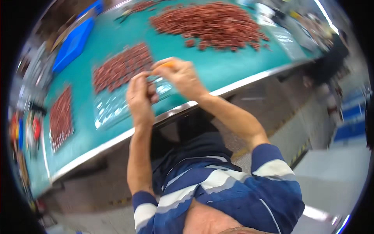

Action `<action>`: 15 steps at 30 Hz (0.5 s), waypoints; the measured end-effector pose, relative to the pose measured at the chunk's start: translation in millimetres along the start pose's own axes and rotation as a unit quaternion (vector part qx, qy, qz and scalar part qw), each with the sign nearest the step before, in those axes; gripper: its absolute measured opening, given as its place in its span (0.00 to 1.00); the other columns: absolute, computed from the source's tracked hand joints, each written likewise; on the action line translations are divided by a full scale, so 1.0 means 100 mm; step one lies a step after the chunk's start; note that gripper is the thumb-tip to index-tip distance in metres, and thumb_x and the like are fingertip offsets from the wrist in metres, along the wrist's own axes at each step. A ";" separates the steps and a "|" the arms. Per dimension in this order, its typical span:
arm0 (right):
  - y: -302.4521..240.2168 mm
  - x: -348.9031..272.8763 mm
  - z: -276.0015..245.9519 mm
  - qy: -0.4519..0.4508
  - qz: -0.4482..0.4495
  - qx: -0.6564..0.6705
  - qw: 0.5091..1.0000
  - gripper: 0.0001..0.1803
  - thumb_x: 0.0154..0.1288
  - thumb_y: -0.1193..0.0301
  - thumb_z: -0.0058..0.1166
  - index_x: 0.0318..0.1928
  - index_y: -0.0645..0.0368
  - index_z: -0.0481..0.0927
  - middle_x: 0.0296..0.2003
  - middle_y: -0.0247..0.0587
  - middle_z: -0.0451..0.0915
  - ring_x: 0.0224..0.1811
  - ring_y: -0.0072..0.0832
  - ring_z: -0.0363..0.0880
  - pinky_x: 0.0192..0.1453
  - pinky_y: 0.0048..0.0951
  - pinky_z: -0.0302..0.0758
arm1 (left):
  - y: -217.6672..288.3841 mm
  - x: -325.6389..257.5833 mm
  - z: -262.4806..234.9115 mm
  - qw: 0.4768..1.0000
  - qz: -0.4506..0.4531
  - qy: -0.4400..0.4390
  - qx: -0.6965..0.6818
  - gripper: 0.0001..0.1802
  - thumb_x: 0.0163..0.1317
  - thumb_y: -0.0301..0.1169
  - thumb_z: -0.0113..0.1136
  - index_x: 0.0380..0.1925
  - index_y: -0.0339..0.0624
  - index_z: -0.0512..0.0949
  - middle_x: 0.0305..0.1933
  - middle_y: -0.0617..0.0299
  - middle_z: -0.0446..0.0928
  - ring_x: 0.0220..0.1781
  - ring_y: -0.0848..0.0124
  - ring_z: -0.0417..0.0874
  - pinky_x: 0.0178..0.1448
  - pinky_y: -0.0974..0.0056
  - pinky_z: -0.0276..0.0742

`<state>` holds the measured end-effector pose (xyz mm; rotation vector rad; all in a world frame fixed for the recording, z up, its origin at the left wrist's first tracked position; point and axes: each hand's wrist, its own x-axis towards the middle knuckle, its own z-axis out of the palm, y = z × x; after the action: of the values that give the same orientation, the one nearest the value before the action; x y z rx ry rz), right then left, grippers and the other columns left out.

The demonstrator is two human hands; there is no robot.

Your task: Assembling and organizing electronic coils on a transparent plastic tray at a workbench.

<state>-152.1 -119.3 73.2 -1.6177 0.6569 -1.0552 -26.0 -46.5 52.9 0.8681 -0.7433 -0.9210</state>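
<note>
My hands are close together over the near part of a clear plastic tray on the green table. My left hand is closed, fingers curled; what it pinches is blurred. My right hand grips a small orange object that looks like a short handle, its tip close to my left fingertips. Packed rows of small reddish-brown pieces fill the far part of the tray. Its near part shows shiny pockets without pieces.
A big heap of loose reddish-brown pieces lies at the table's far side. Another filled tray is at the left, with a blue bin behind it. Tools with red handles lie by the left edge. A flat clear sheet rests far right.
</note>
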 end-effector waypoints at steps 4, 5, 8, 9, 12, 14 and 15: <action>0.18 0.02 0.09 -0.009 -0.031 0.049 0.998 0.11 0.69 0.70 0.53 0.41 0.66 0.83 0.36 0.37 0.83 0.40 0.19 0.78 0.46 0.21 0.75 | 0.11 -0.08 -0.10 0.995 0.017 -0.062 0.076 0.11 0.72 0.30 0.49 0.47 0.36 0.74 0.22 0.67 0.66 0.22 0.79 0.68 0.25 0.73 0.64; 0.21 0.03 0.11 -0.010 -0.031 0.018 0.999 0.11 0.69 0.70 0.54 0.40 0.66 0.83 0.36 0.37 0.83 0.39 0.19 0.78 0.45 0.22 0.75 | 0.09 -0.12 -0.15 0.990 0.038 -0.073 0.113 0.10 0.70 0.26 0.50 0.48 0.36 0.73 0.22 0.67 0.68 0.21 0.80 0.69 0.26 0.73 0.65; 0.01 -0.12 0.31 0.047 -0.218 -0.169 0.960 0.11 0.68 0.70 0.55 0.35 0.67 0.83 0.32 0.36 0.83 0.37 0.19 0.78 0.43 0.23 0.75 | 0.12 -0.16 -0.25 0.964 0.061 -0.031 0.256 0.10 0.66 0.24 0.53 0.47 0.38 0.73 0.23 0.67 0.70 0.22 0.80 0.69 0.26 0.71 0.65; -0.03 -0.10 0.34 0.070 -0.250 -0.177 0.949 0.11 0.67 0.69 0.55 0.33 0.67 0.83 0.31 0.36 0.83 0.36 0.20 0.78 0.44 0.23 0.74 | 0.14 -0.17 -0.26 0.967 0.074 -0.034 0.242 0.10 0.66 0.24 0.53 0.47 0.37 0.73 0.22 0.67 0.70 0.22 0.80 0.69 0.26 0.71 0.65; 0.05 -0.05 0.24 0.007 0.016 0.047 0.999 0.14 0.67 0.67 0.56 0.32 0.66 0.84 0.29 0.37 0.84 0.34 0.18 0.77 0.40 0.23 0.73 | 0.18 -0.21 -0.25 0.979 0.067 -0.052 0.185 0.09 0.66 0.24 0.53 0.46 0.36 0.73 0.22 0.67 0.69 0.21 0.80 0.68 0.25 0.72 0.64; 0.16 -0.11 0.29 0.007 0.055 0.066 0.996 0.15 0.68 0.66 0.55 0.32 0.68 0.83 0.30 0.37 0.84 0.34 0.18 0.77 0.41 0.23 0.73 | 0.14 -0.26 -0.31 0.985 0.039 -0.054 0.159 0.09 0.66 0.25 0.53 0.45 0.37 0.73 0.21 0.68 0.70 0.20 0.81 0.69 0.24 0.73 0.64; 0.19 -0.08 0.31 0.016 0.040 0.065 0.997 0.13 0.66 0.67 0.56 0.33 0.66 0.84 0.30 0.38 0.83 0.36 0.22 0.78 0.42 0.26 0.74 | 0.14 -0.21 -0.33 0.984 0.026 -0.043 0.173 0.08 0.66 0.25 0.53 0.44 0.36 0.73 0.21 0.67 0.70 0.20 0.81 0.69 0.24 0.72 0.64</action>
<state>-126.1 -104.0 50.7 -1.4538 0.6554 -1.0454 -1.9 -13.3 46.9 1.1119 -1.0151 -0.7988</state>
